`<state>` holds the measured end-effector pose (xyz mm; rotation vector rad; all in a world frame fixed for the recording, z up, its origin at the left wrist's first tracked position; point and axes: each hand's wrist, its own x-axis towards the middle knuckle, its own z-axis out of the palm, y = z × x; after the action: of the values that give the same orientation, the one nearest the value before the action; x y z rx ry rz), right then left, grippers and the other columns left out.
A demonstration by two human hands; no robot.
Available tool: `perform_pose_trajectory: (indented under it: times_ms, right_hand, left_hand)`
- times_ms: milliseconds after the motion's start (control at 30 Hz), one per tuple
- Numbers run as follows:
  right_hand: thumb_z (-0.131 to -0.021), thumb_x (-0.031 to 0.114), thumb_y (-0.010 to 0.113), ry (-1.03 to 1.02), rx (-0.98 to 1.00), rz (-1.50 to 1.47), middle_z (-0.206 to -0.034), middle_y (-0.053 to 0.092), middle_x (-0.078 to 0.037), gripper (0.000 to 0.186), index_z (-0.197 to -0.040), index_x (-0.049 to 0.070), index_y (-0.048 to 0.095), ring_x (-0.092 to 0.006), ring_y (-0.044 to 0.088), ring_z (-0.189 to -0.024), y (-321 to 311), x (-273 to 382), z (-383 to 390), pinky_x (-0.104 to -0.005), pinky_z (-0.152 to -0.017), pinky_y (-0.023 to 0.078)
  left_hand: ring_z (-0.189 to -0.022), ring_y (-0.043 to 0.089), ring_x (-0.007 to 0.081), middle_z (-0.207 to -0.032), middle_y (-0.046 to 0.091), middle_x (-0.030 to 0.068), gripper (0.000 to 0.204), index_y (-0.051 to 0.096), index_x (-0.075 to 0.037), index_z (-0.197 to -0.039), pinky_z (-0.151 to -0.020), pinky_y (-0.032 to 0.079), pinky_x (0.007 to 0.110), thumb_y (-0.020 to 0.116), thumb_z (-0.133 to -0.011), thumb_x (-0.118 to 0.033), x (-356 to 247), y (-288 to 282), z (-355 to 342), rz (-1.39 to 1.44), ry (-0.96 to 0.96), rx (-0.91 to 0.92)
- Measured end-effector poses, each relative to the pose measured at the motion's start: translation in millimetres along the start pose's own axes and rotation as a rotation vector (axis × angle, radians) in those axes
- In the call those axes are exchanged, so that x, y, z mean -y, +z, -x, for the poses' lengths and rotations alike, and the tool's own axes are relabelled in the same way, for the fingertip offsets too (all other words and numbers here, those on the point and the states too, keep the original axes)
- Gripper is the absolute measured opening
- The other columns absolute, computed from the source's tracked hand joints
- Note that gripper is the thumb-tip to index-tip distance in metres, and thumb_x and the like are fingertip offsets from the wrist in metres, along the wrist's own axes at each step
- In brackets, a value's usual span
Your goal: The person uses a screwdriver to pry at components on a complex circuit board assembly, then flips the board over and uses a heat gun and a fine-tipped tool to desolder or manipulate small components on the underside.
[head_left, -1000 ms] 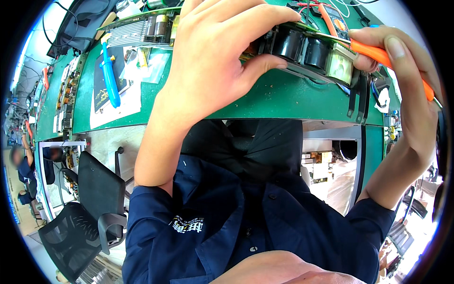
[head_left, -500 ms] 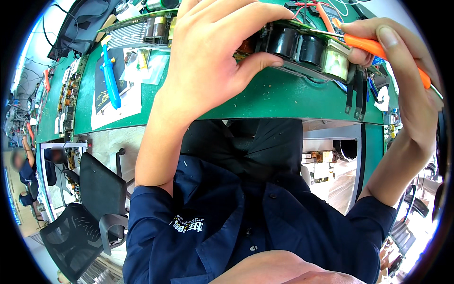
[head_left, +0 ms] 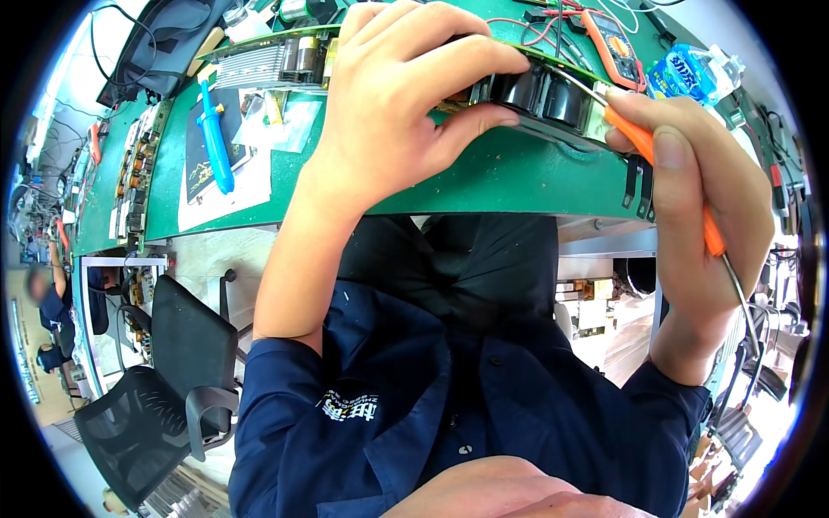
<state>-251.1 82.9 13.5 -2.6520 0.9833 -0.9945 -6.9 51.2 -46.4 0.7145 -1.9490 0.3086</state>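
Observation:
My left hand (head_left: 406, 104) is closed around a long circuit board assembly (head_left: 282, 65) with a ribbed heat sink and large black capacitors (head_left: 561, 104). My right hand (head_left: 699, 190) grips an orange-handled tool (head_left: 637, 138); its thin metal shaft reaches over the board’s right end, and a metal part with a cord trails from its back. Whether the tip touches the board is unclear. A blue desoldering pump (head_left: 213, 147) lies on a dark sheet and white paper left of the board. Black brackets (head_left: 637, 181) lie by my right hand.
An orange multimeter (head_left: 611, 47) with leads and a blue package (head_left: 678, 73) sit at the back right. More boards (head_left: 138, 173) line the left side of the green bench (head_left: 509, 186). A black chair (head_left: 173, 345) and another person (head_left: 53, 302) are at left.
My right hand has swung down and leftward, turning the orange tool steeper. The board’s right end has shifted slightly left. The blue package has come into view behind it.

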Motion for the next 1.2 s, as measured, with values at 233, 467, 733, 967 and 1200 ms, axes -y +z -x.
perform_pose_trajectory:
  times_ms: [233, 467, 733, 967, 1200]
  right_hand:
    - [-0.097, 0.001, 0.052, -0.176, -0.110, 0.165, -0.090, 0.068, -0.018, 0.023, -0.110, -0.010, 0.067, -0.0248, 0.067, -0.080, 19, 3, 12, -0.0309, -0.074, 0.051]
    - [-0.094, -0.004, 0.055, -0.265, -0.197, 0.253, -0.090, 0.067, -0.020, 0.020, -0.110, -0.011, 0.066, -0.0286, 0.065, -0.077, 43, 10, 18, -0.0351, -0.072, 0.053]
    - [-0.094, -0.005, 0.053, -0.240, -0.146, 0.228, -0.092, 0.065, -0.019, 0.021, -0.111, -0.012, 0.064, -0.0282, 0.065, -0.079, 36, 9, 14, -0.0345, -0.072, 0.053]
    - [-0.096, -0.003, 0.051, -0.231, -0.193, 0.249, -0.092, 0.065, -0.019, 0.021, -0.109, -0.011, 0.066, -0.0258, 0.066, -0.081, 46, 7, 20, -0.0332, -0.075, 0.053]
    - [-0.100, 0.002, 0.048, -0.098, -0.120, 0.077, -0.094, 0.070, -0.017, 0.025, -0.109, -0.010, 0.067, -0.0219, 0.069, -0.084, 25, 7, 11, -0.0281, -0.078, 0.052]
  left_hand:
    - [-0.080, 0.061, 0.0227, -0.095, 0.066, 0.0059, 0.032, 0.073, -0.012, -0.094, -0.073, 0.038, 0.035, 0.087, -0.065, -0.019, 3, 0, 1, -0.050, 0.032, -0.007]
    - [-0.079, 0.061, 0.0234, -0.095, 0.065, 0.0059, 0.031, 0.073, -0.013, -0.093, -0.072, 0.038, 0.036, 0.086, -0.065, -0.018, 0, 1, 3, 0.007, 0.019, -0.041]
    - [-0.078, 0.060, 0.0240, -0.092, 0.064, 0.0060, 0.031, 0.072, -0.013, -0.092, -0.071, 0.037, 0.036, 0.086, -0.065, -0.016, 2, 0, 2, -0.078, 0.074, -0.018]
    - [-0.077, 0.059, 0.0236, -0.091, 0.063, 0.0052, 0.030, 0.071, -0.013, -0.091, -0.071, 0.037, 0.035, 0.085, -0.065, -0.015, 2, 5, 3, 0.017, 0.013, -0.043]
    - [-0.078, 0.059, 0.0232, -0.091, 0.063, 0.0046, 0.030, 0.071, -0.013, -0.092, -0.073, 0.037, 0.036, 0.085, -0.065, -0.016, -3, -3, 2, -0.091, 0.034, 0.026]
